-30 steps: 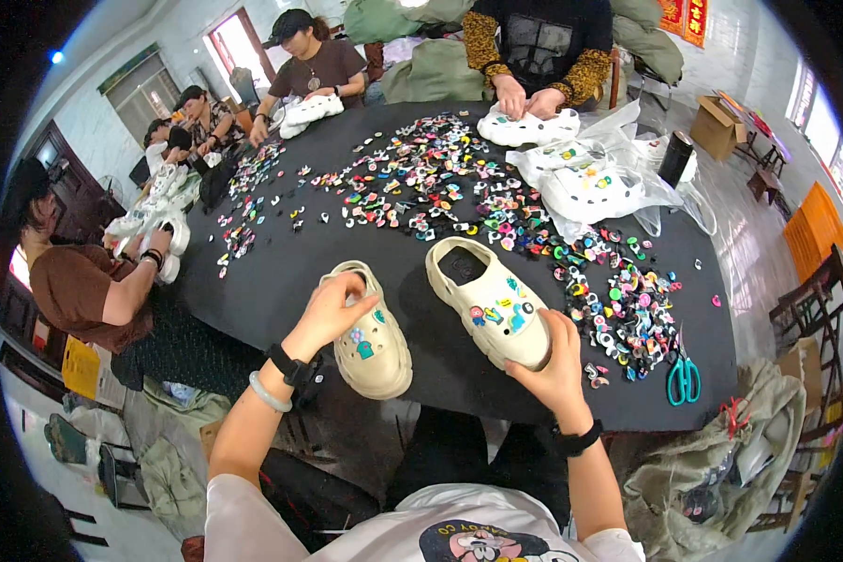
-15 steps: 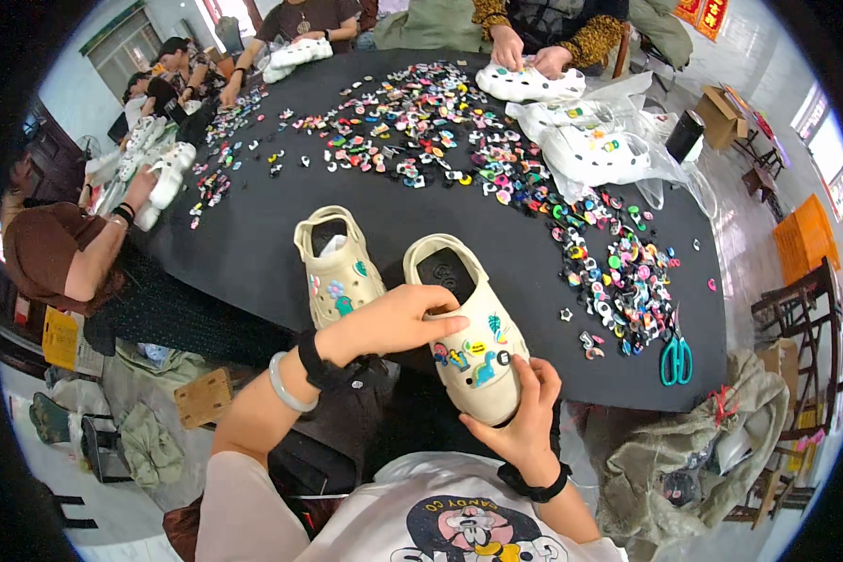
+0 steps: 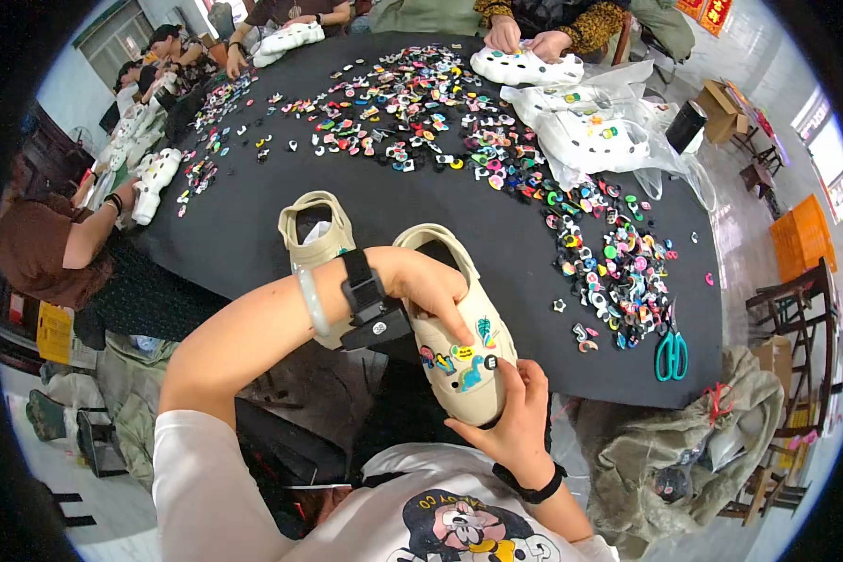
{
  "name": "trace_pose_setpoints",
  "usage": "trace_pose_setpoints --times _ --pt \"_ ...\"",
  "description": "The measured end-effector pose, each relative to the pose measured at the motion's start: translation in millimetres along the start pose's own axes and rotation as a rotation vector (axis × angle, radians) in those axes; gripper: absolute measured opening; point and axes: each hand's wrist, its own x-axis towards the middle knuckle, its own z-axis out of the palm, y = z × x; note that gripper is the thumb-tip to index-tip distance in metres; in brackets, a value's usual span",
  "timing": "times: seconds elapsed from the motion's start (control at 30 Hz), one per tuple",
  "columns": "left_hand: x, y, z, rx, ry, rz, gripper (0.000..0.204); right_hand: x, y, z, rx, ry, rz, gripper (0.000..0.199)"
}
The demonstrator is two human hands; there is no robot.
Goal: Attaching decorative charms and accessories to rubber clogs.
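A beige clog (image 3: 478,403) is tilted in front of me at the table's near edge, its toe toward me. Colourful shoe charms (image 3: 470,371) sit on its upper, among them a blue dinosaur, a green leaf and a round black one. My right hand (image 3: 513,412) grips the toe, fingers curled on its right side and thumb below. Across the clog's opening lies my left hand (image 3: 428,285), one finger pressing the upper near the leaf charm; its other fingers are partly hidden. Partly behind my left forearm stands a second beige clog (image 3: 332,245), with white stuffing inside.
Loose charms (image 3: 421,112) spread in a wide band over the black table (image 3: 253,220). Teal-handled scissors (image 3: 671,356) lie at the right edge. White clogs (image 3: 581,145) rest on clear plastic near a black cylinder (image 3: 687,126). Other people work around the table; a sack (image 3: 684,450) stands at lower right.
My left hand has turned, its forearm swinging up and its finger moving down the upper toward the leaf charm. The clog has shifted slightly left. A person at left has drawn a hand back from a white clog.
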Motion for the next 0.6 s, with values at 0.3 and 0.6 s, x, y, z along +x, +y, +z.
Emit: trace_pose_setpoints --times 0.3,0.6 --pt "13 -22 -3 -0.128 -0.047 0.133 0.044 8 -1 -12 0.014 -0.030 -0.035 0.085" --pt "9 -22 -2 -0.197 -0.052 0.130 0.032 70 -19 -4 0.028 -0.039 -0.191 0.042"
